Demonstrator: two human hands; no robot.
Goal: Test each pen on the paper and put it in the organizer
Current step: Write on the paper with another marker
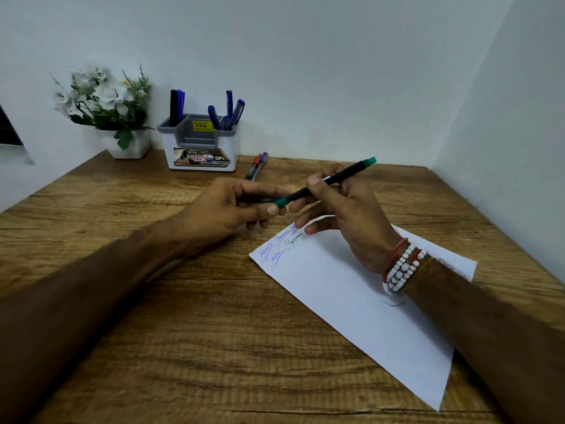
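A black pen with green ends (318,186) is held above the table between both hands. My right hand (345,209) grips its barrel. My left hand (232,206) pinches the green cap at its near end. Under my right hand lies a white sheet of paper (360,304) with blue and dark handwriting at its far corner. The white and grey organizer (200,145) stands at the back against the wall, with several blue pens and a black one upright in it. Two more pens (256,166), one red-capped and one blue-capped, lie on the table just right of the organizer.
A white pot of artificial white flowers (107,111) stands at the back left beside the organizer. The wooden table (183,316) meets walls at the back and on the right. Beaded bracelets circle my right wrist.
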